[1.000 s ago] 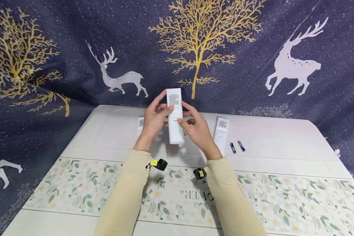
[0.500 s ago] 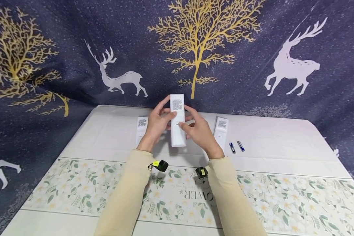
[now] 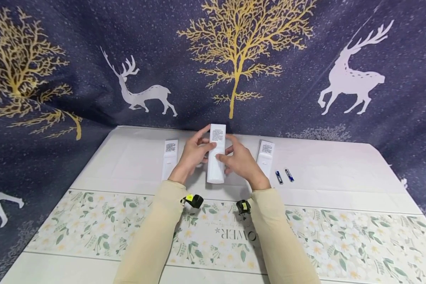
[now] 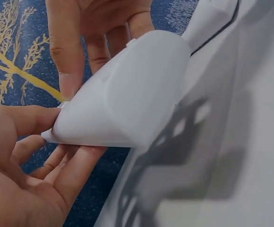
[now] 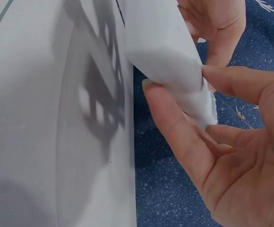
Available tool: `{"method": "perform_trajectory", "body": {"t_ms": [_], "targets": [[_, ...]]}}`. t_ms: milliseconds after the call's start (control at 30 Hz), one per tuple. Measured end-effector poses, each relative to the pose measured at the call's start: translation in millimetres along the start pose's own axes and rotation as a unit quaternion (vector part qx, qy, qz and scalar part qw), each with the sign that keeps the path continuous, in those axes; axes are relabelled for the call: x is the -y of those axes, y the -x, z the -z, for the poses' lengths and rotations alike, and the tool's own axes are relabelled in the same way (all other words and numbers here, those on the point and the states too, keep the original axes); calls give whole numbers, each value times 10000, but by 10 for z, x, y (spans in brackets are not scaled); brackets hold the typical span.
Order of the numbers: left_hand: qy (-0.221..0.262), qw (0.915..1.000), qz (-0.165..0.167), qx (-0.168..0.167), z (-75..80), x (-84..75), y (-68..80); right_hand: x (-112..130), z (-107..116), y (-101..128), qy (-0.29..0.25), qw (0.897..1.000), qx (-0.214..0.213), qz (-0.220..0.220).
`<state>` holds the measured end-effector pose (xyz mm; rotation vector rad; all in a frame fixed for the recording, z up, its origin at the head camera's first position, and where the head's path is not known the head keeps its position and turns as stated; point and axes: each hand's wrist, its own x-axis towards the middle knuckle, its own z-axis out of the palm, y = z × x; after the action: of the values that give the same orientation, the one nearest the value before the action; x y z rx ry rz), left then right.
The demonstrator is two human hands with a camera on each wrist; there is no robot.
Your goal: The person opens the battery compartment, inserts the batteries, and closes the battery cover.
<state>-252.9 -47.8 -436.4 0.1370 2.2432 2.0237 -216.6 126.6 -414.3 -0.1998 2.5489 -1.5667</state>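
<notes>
Above the table (image 3: 127, 161), I hold one white remote (image 3: 216, 157) with both hands.

My left hand (image 3: 193, 154) grips the remote from its left side, with the thumb on the back face and the fingers curled behind it; my right hand (image 3: 239, 161) grips it from the right side in the same way, with the thumb on the back face near the middle. I see the remote almost upright, its label with small print at the top and facing me, and its lower end just over the white cloth. On the table, a second remote (image 3: 170, 157) lies to the left and a third remote (image 3: 265, 157) to the right, both flat. Near the third remote, two blue batteries (image 3: 284, 176) lie side by side.
</notes>
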Motion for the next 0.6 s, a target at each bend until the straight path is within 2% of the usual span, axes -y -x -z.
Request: {"method": "perform_trajectory", "body": {"t_ms": [233,500,600], "targets": [[-406,9990,150,138,-35,30,-17,-18,4,-4,30,9993,226,-281],[-624,9968,421,270,-67,83,-23,-77,6,-9,118,9973,437,-578],[-886,9946,477,266,-82,105,-11,-104,-1,-14,163,9962,525,-679]]}}
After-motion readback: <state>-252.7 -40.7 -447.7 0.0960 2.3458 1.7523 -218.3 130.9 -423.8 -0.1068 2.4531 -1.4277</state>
